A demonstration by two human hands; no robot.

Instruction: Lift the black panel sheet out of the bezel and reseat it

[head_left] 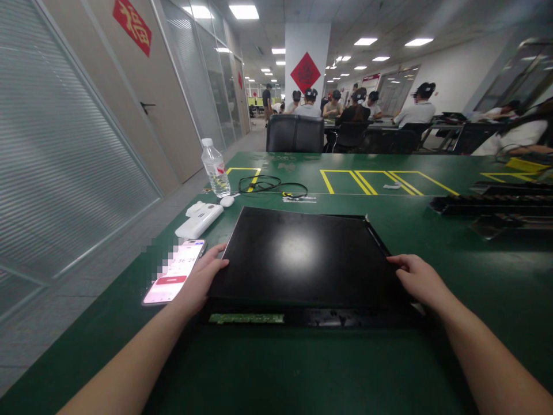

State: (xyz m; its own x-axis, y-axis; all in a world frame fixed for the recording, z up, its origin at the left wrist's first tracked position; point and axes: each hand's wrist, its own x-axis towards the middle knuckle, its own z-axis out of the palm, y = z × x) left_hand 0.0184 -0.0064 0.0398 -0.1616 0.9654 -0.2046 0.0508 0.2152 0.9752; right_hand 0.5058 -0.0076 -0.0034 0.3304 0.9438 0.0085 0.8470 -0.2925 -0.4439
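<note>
A glossy black display panel (302, 259) lies over a black frame (345, 318) on the green table, its surface reflecting a round light. The panel sits slightly askew, so the frame shows along the far right corner and the near side. A green circuit strip (246, 318) is visible on the frame's near edge. My left hand (207, 274) grips the panel's left edge, thumb on top and fingers partly hidden. At the right edge, my right hand (417, 276) is closed with thumb and fingers pinching the panel's side; whether it also touches the frame I cannot tell.
Left of the panel lie a lit phone (177, 271) and a white device (200, 221). A water bottle (216, 170) and a black cable (268, 185) are farther back. Dark metal strips (488, 204) lie at right. Beyond the table are a chair (295, 134) and several people.
</note>
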